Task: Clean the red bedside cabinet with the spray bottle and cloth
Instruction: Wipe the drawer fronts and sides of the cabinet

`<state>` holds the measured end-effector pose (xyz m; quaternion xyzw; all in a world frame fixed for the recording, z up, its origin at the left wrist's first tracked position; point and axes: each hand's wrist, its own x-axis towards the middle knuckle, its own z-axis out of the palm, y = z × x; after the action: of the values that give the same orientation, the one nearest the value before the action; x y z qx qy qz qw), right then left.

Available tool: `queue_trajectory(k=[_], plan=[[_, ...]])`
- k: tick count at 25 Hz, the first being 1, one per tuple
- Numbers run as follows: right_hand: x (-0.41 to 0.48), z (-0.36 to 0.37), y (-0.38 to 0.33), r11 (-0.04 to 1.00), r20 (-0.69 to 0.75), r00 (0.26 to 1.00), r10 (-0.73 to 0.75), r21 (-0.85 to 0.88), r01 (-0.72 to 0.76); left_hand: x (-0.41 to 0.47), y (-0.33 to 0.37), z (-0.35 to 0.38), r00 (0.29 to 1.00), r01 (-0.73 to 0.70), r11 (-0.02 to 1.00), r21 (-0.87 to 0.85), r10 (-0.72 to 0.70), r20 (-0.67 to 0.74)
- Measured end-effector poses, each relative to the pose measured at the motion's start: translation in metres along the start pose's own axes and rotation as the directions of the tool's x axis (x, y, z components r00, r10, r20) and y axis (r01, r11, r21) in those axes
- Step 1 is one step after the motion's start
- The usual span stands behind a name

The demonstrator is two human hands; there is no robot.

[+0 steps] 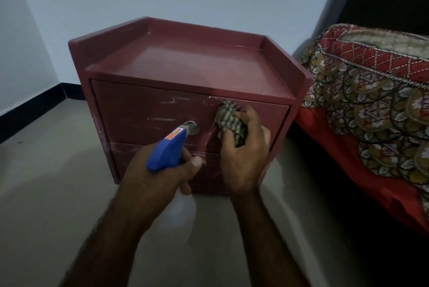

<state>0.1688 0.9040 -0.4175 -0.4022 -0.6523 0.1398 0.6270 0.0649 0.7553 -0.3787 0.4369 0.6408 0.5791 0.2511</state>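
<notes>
The red bedside cabinet (185, 64) stands on the floor against the wall, with a raised rim round its top and two drawers in front. My left hand (157, 175) grips the spray bottle (169, 149) by its blue trigger head, nozzle pointing at the upper drawer near the round metal knob (193, 127); the bottle's clear body hangs blurred below my fist. My right hand (243, 154) holds a bunched checked cloth (228, 122) pressed against the right part of the upper drawer front, where wet streaks show.
A bed with a red sheet (362, 161) and a patterned quilt (371, 91) stands close on the cabinet's right. Pale tiled floor (46, 182) lies to the left and in front. A white wall with a black skirting (30, 110) runs behind.
</notes>
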Motion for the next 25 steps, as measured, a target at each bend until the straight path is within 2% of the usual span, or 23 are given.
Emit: queue_trajectory(k=[2, 6, 9, 12, 17, 21, 23, 25], plan=[[0.006, -0.004, 0.003, 1.000, -0.043, 0.999, -0.003, -0.017, 0.002, -0.001, 0.002, 0.002, 1.000, 0.000, 1.000, -0.018, 0.000, 0.007], [0.030, -0.035, 0.020, 0.995, -0.297, 0.953, 0.066, -0.050, -0.084, -0.002, 0.001, 0.002, 1.000, 0.002, 1.000, -0.019, -0.002, 0.016], [0.036, -0.046, 0.027, 0.986, -0.350, 0.929, 0.117, -0.068, -0.150, -0.002, 0.002, 0.001, 1.000, -0.004, 1.000, -0.007, 0.004, 0.003], [0.032, -0.032, 0.018, 0.989, -0.296, 0.946, 0.132, -0.029, -0.147, -0.002, 0.001, 0.000, 1.000, -0.001, 1.000, -0.003, 0.001, 0.018], [0.016, -0.011, 0.002, 0.999, -0.091, 0.995, 0.047, -0.009, -0.048, -0.003, -0.002, 0.002, 0.999, -0.004, 1.000, -0.018, 0.004, 0.036], [0.020, -0.016, 0.006, 0.999, -0.150, 0.988, 0.048, -0.007, -0.049, 0.001, -0.003, -0.005, 1.000, -0.011, 1.000, -0.019, 0.012, 0.025], [0.013, -0.006, -0.004, 0.997, -0.099, 0.992, 0.076, 0.015, -0.074, 0.002, -0.005, -0.009, 1.000, -0.007, 1.000, -0.013, 0.007, 0.019], [0.006, 0.005, -0.012, 1.000, -0.004, 1.000, 0.022, 0.009, -0.022, 0.001, -0.006, -0.009, 1.000, 0.001, 1.000, -0.020, -0.001, 0.010]])
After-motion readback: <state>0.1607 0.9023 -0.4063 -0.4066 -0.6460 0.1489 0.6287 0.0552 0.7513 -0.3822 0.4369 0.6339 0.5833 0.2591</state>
